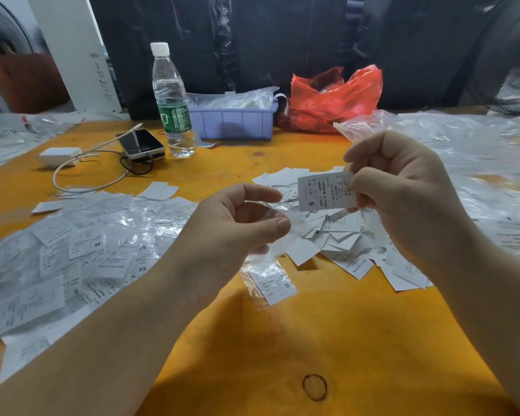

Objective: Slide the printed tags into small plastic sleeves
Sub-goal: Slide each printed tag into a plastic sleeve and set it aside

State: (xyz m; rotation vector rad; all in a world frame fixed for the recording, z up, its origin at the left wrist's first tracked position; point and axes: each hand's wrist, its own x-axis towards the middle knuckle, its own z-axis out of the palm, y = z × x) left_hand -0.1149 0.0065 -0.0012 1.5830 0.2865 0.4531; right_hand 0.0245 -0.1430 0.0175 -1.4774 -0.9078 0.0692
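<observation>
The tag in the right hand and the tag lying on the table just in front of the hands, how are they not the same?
The held tag is bare paper; the table tag is already inside a clear plastic sleeve. The held tag is up in the air, pinched by the right hand, while the table tag lies flat on the orange table, untouched. Both are white with small print and a letter S.

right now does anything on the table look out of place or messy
Nothing damaged or spilled. A phone and tangled charger cable sit beside the water bottle, unrelated to the tags, and a hair tie lies near the front edge.
</observation>
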